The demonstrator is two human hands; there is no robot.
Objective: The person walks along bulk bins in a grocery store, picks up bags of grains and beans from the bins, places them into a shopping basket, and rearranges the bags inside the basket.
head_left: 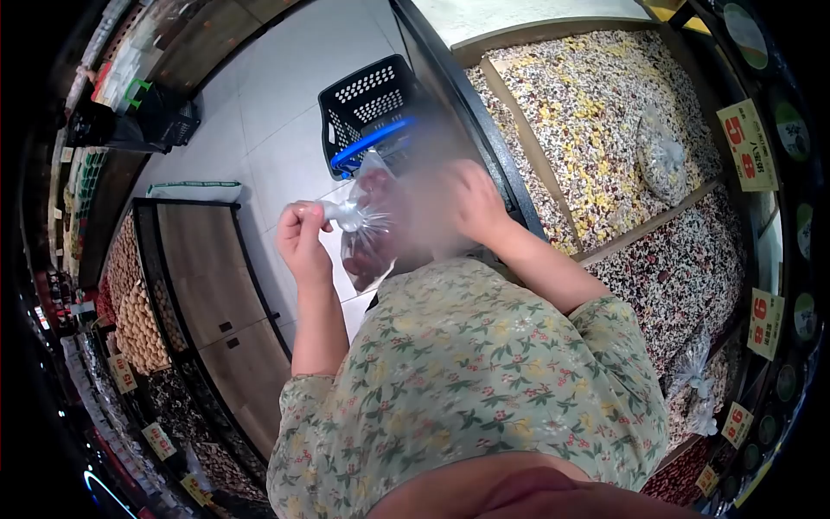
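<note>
My left hand (303, 235) is closed around the twisted neck of a clear plastic bag (370, 227). Dark red pieces that look like dried dates fill the bag, which hangs in front of my body. To the right of the bag is my right hand (477, 206), apart from it, its fingers loosely bent and partly veiled by a hazy smudge. I see nothing held in it. Behind the bag, a black shopping basket (367, 91) with a blue handle (373, 143) stands on the floor.
Bins of mixed grains (579, 112) line my right, with a plastic bag (662, 160) lying on top and price tags (748, 145) along the edge. On the left are a wooden cabinet (212, 277), bins of nuts (143, 324) and another dark basket (160, 125). Pale tiles (277, 78) cover the floor.
</note>
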